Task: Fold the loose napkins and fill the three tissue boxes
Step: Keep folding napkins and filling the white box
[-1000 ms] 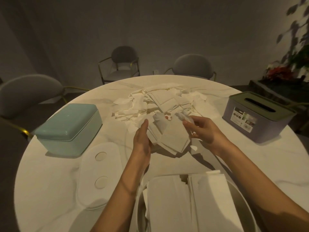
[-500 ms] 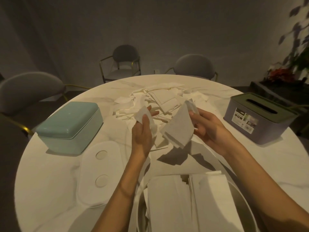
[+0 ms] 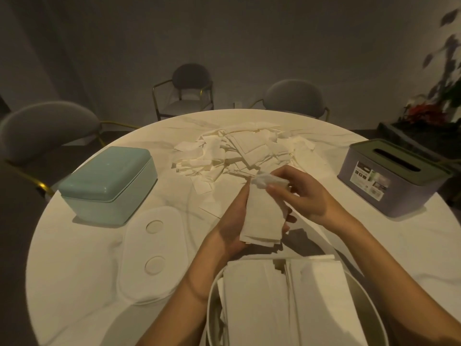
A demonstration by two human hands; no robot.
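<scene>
Three tissue boxes are in view on the round white table (image 3: 74, 283): a teal box (image 3: 107, 186) with its lid on at centre left, a purple-grey box (image 3: 391, 181) with a slotted dark lid at the right edge, and an open white box (image 3: 210, 318) at bottom centre, cut off by the lower frame edge. The white box holds stacked folded napkins (image 3: 287, 303). A flat white lid (image 3: 154, 255) lies between the teal box and the white box. Bare tabletop is open at lower left and at right, below the purple-grey box.

The loose napkin pile (image 3: 239, 153) sits at upper centre, just beyond my hands. How many sheets it holds is not countable; light is dim and edges merge.

My left hand (image 3: 232, 226) cradles a folded napkin stack (image 3: 264, 218) from its left side, fingers curled under it; their tips show at the stack's right edge. My right hand (image 3: 301, 196) pinches a crumpled napkin end (image 3: 268, 181) at the top of the stack, thumb and forefinger closed on it. Whether that end belongs to the stack I cannot tell. Both hands are above the table, between pile and white box.

Three chairs (image 3: 187, 91) stand behind the table.
</scene>
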